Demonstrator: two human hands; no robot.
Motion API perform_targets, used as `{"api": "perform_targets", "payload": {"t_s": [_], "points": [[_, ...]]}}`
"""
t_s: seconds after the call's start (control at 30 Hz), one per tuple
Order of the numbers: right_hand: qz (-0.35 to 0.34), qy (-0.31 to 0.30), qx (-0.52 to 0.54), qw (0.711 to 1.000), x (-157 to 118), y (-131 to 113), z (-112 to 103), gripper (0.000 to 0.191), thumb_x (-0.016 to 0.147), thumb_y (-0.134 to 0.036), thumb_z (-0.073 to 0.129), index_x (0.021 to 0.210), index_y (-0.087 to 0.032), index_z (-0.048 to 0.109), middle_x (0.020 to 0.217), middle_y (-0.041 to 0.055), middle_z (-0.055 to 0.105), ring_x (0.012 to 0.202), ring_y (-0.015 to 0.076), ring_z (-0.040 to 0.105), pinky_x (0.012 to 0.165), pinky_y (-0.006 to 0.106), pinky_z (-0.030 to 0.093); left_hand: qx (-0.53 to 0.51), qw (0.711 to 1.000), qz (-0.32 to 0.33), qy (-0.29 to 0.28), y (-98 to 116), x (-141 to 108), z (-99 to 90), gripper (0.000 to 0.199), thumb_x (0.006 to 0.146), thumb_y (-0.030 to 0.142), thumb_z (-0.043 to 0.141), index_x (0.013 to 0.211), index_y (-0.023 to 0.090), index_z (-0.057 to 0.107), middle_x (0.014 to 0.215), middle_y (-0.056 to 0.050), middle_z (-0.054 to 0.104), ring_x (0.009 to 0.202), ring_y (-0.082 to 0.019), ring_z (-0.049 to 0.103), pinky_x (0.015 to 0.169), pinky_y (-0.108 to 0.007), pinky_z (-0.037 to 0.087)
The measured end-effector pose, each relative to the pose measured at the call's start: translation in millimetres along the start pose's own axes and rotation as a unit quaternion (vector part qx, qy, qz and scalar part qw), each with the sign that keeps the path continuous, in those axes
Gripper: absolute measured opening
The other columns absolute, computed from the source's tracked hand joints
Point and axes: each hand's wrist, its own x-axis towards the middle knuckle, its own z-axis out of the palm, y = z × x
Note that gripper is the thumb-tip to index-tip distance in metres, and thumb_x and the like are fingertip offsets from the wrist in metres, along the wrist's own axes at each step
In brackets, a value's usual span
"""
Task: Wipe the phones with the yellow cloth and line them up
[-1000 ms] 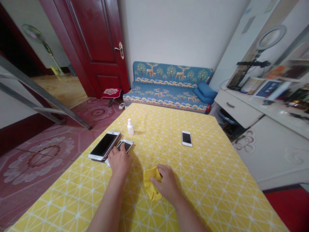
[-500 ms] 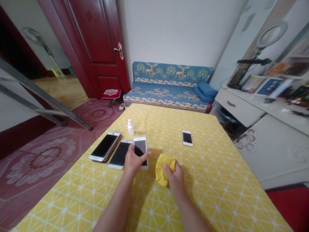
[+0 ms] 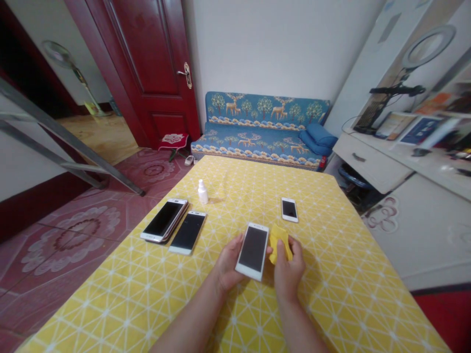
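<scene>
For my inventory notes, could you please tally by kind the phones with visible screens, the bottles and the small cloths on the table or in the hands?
Phones with visible screens: 4 (leftmost phone, second phone, held phone, far-right phone)
Bottles: 1 (white bottle)
Small cloths: 1 (yellow cloth)
Total: 6

head | above table [image 3: 353,294], facing forward-down | table near, sofa [image 3: 257,128] farther | right edge seemingly blurred

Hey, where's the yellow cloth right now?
In the head view, the yellow cloth is in the grip of the right hand, just right of the white phone held by the left hand.
</scene>
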Motion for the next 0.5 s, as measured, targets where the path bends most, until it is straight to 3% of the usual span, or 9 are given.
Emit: {"api": "perform_targets", "payload": {"t_s": [0.1,0.2,0.33,0.5], "points": [[-0.122,-0.099,-0.009,0.988,-4,-4,3,0.025,0.088,-0.027,0.050,0.109,-0.021,0.063,0.107,0.0083,0.058,0.103,0.0219,0.056,0.091,0.039,0.045,-0.026,1.000,0.012,0.010,-1,2,-5.1,0.040,0.088,0.045,0.048,0.108,0.013,0.063,0.098,-0.011,0.072,0.103,-0.026,0.065,0.097,-0.041,0.041],[-0.184,-0.216,-0.032,0.959,-9,-3,8,0.029,0.088,-0.024,0.053,0.115,-0.025,0.063,0.110,0.0084,0.056,0.106,0.0225,0.055,0.091,0.040,0.047,-0.060,0.997,0.022,0.041,1,4,-11.1,0.035,0.088,0.039,0.049,0.105,0.012,0.064,0.100,-0.009,0.071,0.101,-0.021,0.064,0.098,-0.035,0.041],[-0.247,-0.238,-0.044,0.938,-13,-2,11,0.029,0.090,-0.019,0.050,0.113,-0.027,0.066,0.113,0.0084,0.057,0.106,0.0231,0.054,0.088,0.042,0.048,-0.077,0.994,0.031,0.068,2,4,-14.4,0.033,0.090,0.037,0.048,0.102,0.010,0.064,0.100,-0.010,0.070,0.098,-0.017,0.064,0.096,-0.031,0.042],[-0.283,-0.247,-0.042,0.926,-19,-12,4,0.028,0.090,-0.015,0.047,0.102,-0.028,0.068,0.093,0.0053,0.063,0.090,0.0217,0.058,0.080,0.041,0.047,-0.071,0.994,0.035,0.074,4,3,-14.9,0.030,0.088,0.036,0.052,0.095,0.010,0.065,0.093,-0.008,0.070,0.090,-0.015,0.064,0.092,-0.027,0.046]]}}
